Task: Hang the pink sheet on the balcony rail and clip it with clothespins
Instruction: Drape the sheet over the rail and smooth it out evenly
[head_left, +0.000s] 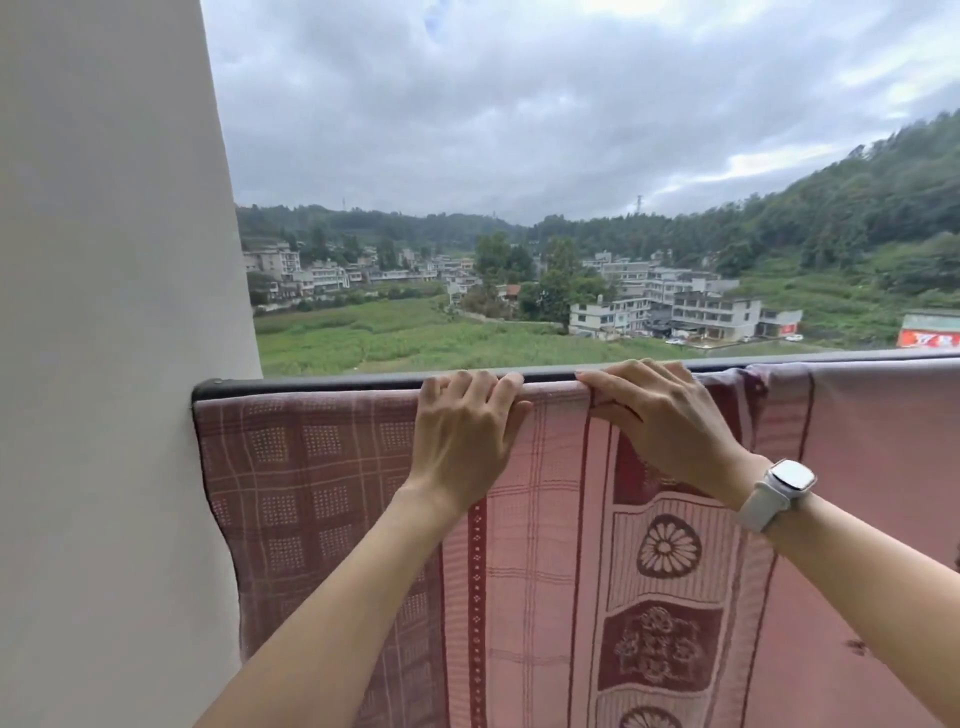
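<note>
both hands, left hand (462, 441) and right hand (670, 421), press flat, fingers hooked over the rail (322, 383), pinning the pink sheet (545, 545) draped beneath them so it stays put before clipping.

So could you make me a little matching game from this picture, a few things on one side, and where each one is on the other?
Things:
1. sheet
2. watch
3. left hand
4. wall

Places:
A. on the right wrist
B. draped over the rail
C. at the rail's left end
D. fingers on the sheet's top edge, beside the right hand

Pairs: 1-B, 2-A, 3-D, 4-C
</note>
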